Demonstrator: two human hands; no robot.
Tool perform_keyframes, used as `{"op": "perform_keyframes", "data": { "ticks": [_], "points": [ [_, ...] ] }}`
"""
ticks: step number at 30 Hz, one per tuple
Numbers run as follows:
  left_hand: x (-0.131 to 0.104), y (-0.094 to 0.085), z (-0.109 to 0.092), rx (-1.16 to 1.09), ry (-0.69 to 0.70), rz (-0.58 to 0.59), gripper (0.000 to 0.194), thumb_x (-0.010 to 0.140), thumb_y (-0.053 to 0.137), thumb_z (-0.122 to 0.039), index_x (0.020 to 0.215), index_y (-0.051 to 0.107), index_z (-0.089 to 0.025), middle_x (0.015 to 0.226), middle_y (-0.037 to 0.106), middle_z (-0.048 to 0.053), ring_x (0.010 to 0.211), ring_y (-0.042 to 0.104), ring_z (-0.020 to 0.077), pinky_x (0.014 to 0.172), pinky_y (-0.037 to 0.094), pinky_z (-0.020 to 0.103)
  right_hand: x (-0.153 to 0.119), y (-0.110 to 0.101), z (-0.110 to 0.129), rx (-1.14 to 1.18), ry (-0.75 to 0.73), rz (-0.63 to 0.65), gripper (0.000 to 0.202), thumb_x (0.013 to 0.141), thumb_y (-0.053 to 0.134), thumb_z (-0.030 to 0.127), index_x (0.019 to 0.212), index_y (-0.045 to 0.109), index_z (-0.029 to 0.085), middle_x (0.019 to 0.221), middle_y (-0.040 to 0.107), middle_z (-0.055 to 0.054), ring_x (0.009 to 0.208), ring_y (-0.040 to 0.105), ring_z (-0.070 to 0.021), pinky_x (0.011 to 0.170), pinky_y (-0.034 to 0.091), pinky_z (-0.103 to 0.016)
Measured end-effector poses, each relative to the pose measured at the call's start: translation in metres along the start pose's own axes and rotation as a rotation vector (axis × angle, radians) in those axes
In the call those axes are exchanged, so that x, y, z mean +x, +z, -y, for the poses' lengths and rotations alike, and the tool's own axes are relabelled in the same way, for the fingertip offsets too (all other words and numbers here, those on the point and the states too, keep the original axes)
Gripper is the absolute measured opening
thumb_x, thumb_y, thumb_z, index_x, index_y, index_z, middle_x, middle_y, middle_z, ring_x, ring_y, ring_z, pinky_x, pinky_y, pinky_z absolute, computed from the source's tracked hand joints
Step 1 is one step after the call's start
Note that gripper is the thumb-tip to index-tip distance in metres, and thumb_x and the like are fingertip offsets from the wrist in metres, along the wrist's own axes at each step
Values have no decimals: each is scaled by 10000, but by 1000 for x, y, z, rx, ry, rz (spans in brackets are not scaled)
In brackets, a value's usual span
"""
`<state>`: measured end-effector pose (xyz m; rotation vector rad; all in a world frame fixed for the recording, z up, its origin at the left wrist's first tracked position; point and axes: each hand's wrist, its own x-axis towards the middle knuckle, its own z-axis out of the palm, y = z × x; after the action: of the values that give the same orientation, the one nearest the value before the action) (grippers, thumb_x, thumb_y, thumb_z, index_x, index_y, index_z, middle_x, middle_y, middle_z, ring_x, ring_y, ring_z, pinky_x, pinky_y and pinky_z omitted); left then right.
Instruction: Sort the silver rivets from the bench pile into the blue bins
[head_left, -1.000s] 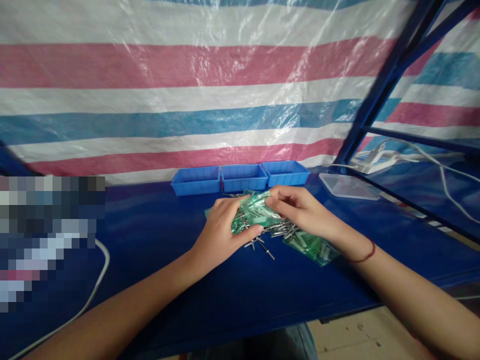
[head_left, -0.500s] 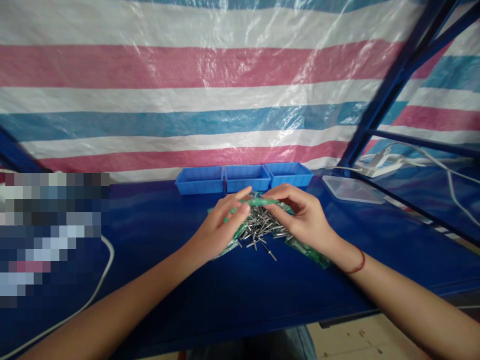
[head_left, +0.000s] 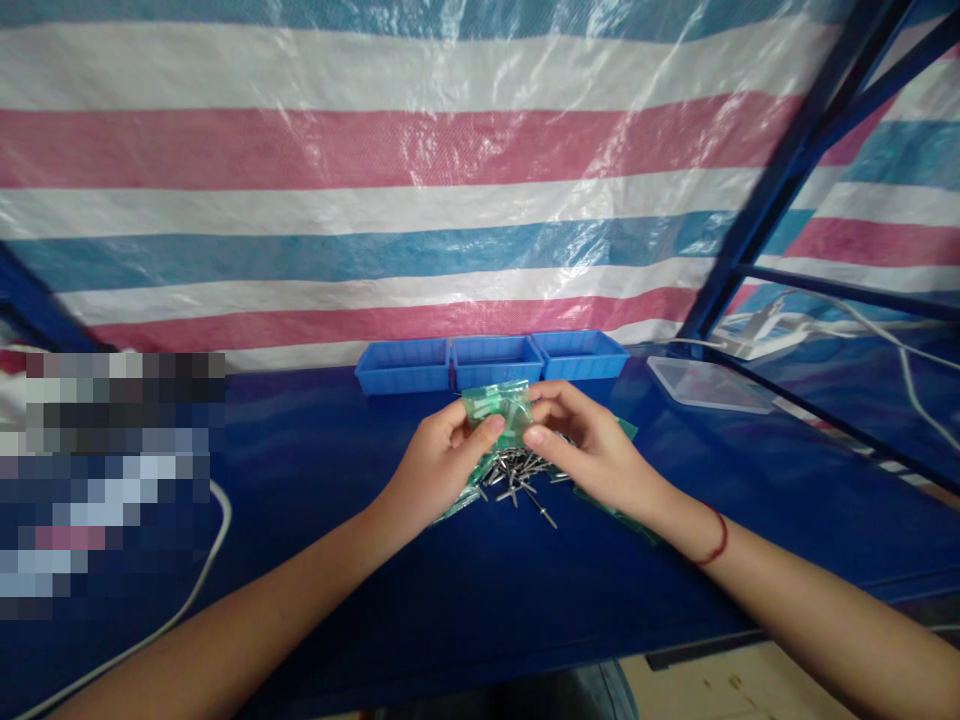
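A small clear green plastic bag [head_left: 501,408] with pale green pieces inside is held upright between my two hands. My left hand [head_left: 446,450] pinches its left side, thumb across the front. At the bag's right edge, my right hand [head_left: 581,435] grips with thumb and bent fingers. Below and behind lies a heap of silver pop rivets [head_left: 521,470], partly hidden by the hands and bag. More green bags [head_left: 459,503] lie around the heap, some under my hands.
Three blue plastic bins [head_left: 496,362] stand in a row behind the heap. A clear plastic lid [head_left: 709,385] lies at right on the blue table [head_left: 337,600]. A white cable [head_left: 217,530] runs along the left. Blue metal frame posts [head_left: 750,230] rise at right, near a power strip [head_left: 765,330].
The green bag has turned from nearly edge-on to facing me, so its contents show. Both hands have shifted their grip around its sides.
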<state>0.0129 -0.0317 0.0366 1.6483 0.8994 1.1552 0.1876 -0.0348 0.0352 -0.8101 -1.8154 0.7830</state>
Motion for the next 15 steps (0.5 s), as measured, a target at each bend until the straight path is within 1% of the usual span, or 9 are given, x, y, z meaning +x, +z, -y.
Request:
{"op": "perform_keyframes", "data": {
  "ticks": [2, 5, 7, 9, 10, 11, 12, 14, 15],
  "points": [
    [-1, 0, 2, 20, 6, 17, 235, 803, 561, -350, 919, 624, -156, 824, 668, 46, 795, 617, 191, 700, 477, 306, -1, 2, -5, -33, 18, 36, 184, 824, 586, 355, 887, 526, 192, 680, 576, 10, 617, 542, -125, 563, 446, -263],
    [-1, 1, 4, 93, 22, 54, 237, 827, 535, -357, 922, 622, -159, 889, 672, 56, 823, 624, 193, 725, 486, 315, -2, 2, -11, -72, 11, -5, 193, 833, 569, 375, 787, 518, 195, 692, 583, 2, 637, 548, -134, 559, 446, -270],
    [4, -3, 4, 162, 54, 82, 230, 837, 526, -360, 922, 619, -167, 900, 669, 55, 841, 622, 190, 745, 482, 316, -1, -1, -12, -82, 15, 4, 188, 835, 568, 374, 800, 521, 195, 687, 582, 4, 627, 547, -130, 558, 444, -271],
    [14, -14, 5, 233, 74, 68, 231, 833, 533, -362, 942, 604, -171, 880, 667, 53, 831, 620, 185, 753, 476, 316, 3, -8, -10, -66, 31, 26, 186, 845, 553, 370, 890, 527, 191, 697, 590, 3, 618, 557, -127, 566, 451, -274],
    [22, -22, 6, 261, 74, 20, 251, 829, 536, -366, 980, 584, -172, 868, 666, 52, 811, 620, 181, 739, 474, 311, 6, -12, -9, -50, 40, 24, 209, 851, 542, 373, 947, 519, 188, 709, 597, -1, 615, 565, -126, 569, 455, -275],
    [31, -34, 7, 297, 59, -77, 305, 813, 552, -369, 1043, 545, -170, 816, 661, 41, 748, 618, 172, 695, 473, 300, 8, -16, -8, -35, 49, 8, 240, 855, 532, 378, 995, 505, 185, 718, 602, -5, 610, 571, -125, 569, 459, -275],
    [41, -46, 8, 345, 45, -200, 393, 794, 573, -377, 1119, 490, -172, 769, 649, 22, 707, 611, 165, 677, 467, 293, 11, -20, -8, -26, 58, -22, 265, 857, 525, 383, 1024, 492, 181, 723, 604, -7, 602, 574, -123, 565, 460, -273],
    [61, -75, 12, 477, 9, -392, 534, 767, 593, -413, 1206, 405, -174, 765, 642, 16, 684, 604, 172, 663, 460, 298, 16, -29, -8, -32, 80, -88, 275, 850, 528, 390, 1019, 487, 176, 713, 599, -4, 581, 567, -116, 550, 454, -264],
    [70, -89, 15, 568, -10, -456, 577, 761, 595, -428, 1228, 386, -163, 784, 647, 35, 695, 605, 187, 678, 458, 319, 18, -32, -10, -41, 90, -111, 272, 843, 535, 390, 1004, 490, 175, 699, 593, 0, 569, 559, -113, 541, 449, -260]
  ]
}}
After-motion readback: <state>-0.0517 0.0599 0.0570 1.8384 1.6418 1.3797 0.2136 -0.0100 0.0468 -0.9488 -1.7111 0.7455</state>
